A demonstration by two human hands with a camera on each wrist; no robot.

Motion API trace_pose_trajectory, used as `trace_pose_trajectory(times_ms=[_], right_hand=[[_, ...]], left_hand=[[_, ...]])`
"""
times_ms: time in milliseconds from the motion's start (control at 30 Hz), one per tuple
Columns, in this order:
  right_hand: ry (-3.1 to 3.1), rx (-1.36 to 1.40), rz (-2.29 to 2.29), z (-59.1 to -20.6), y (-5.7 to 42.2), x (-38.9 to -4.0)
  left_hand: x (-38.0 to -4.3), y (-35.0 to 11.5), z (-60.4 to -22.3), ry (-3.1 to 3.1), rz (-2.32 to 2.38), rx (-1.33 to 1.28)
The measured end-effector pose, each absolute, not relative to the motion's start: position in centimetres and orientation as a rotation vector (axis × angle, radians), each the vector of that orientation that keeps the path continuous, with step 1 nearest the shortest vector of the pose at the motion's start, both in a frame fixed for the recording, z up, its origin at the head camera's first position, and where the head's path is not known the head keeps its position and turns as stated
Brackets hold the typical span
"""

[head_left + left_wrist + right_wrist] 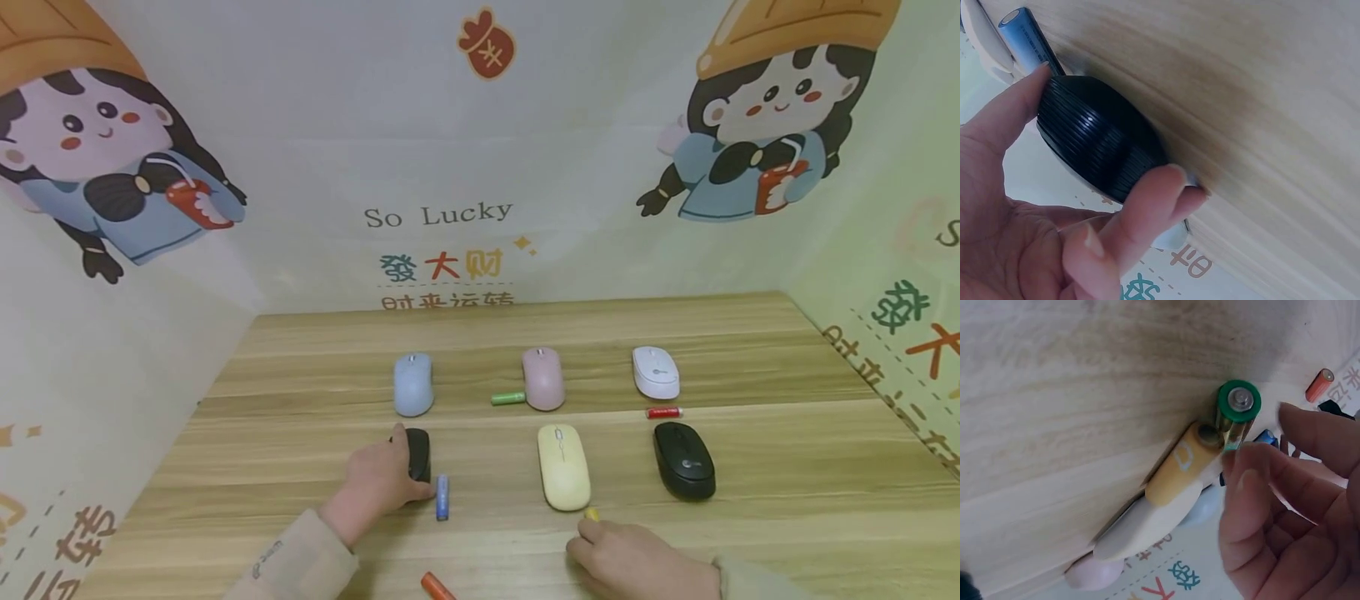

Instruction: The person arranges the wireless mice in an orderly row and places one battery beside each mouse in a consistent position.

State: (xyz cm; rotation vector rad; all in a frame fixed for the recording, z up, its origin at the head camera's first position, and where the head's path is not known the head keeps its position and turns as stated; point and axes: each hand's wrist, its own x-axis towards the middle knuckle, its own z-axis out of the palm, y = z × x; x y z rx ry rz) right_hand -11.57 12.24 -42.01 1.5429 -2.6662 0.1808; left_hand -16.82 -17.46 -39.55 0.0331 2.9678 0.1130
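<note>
My left hand [378,475] grips a small black mouse [419,455] on the table at the left. Thumb and fingers span its sides; the ribbed edge of that mouse [1100,140] shows in the left wrist view. Beside the thumb lies a blue battery [442,497]. My right hand [637,560] is low over the table, near a yellow battery [1182,465] at the yellow mouse's end. A green-ended battery [1239,403] is by its fingertips, with thumb and forefinger apart; its far part is hidden, and whether a fingertip touches it is unclear.
Behind stand a blue mouse [413,385], a pink mouse [543,379] with a green battery [507,399], and a white mouse [656,373] with a red battery [664,412]. A yellow mouse [564,468], another black mouse [683,461] and an orange battery [437,587] lie nearer.
</note>
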Motion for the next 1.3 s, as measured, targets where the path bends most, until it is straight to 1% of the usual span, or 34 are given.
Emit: trace_pose_trajectory(times_ms=[200, 533, 700, 833, 1033, 1167, 1300], right_hand=[[-2.889, 1.472, 0.190, -41.7, 11.6, -11.1], [-2.970, 1.412, 0.236, -42.3, 11.3, -10.9], [-3.044, 1.375, 0.398, -41.6, 11.8, -11.3], [-2.967, 1.346, 0.520, -40.6, 13.5, -12.0], [-2.941, 1.193, 0.426, -39.2, 17.4, -13.5], [-2.936, 1.154, 0.346, -39.4, 19.9, -14.1], [-2.911, 1.153, 0.177, -40.1, 21.5, -14.2]], left_hand=[[-16.8, -17.4, -39.4, 2.965, 0.112, 0.038], [-16.7, -17.3, -39.4, 2.953, 0.135, 0.021], [-16.7, -17.4, -39.4, 2.954, 0.136, 0.016], [-16.8, -17.4, -39.5, 2.951, 0.131, 0.021], [-16.8, -17.4, -39.5, 2.958, 0.154, 0.018], [-16.8, -17.4, -39.6, 2.967, 0.168, 0.033], [-16.8, -17.4, -39.7, 2.970, 0.178, 0.044]])
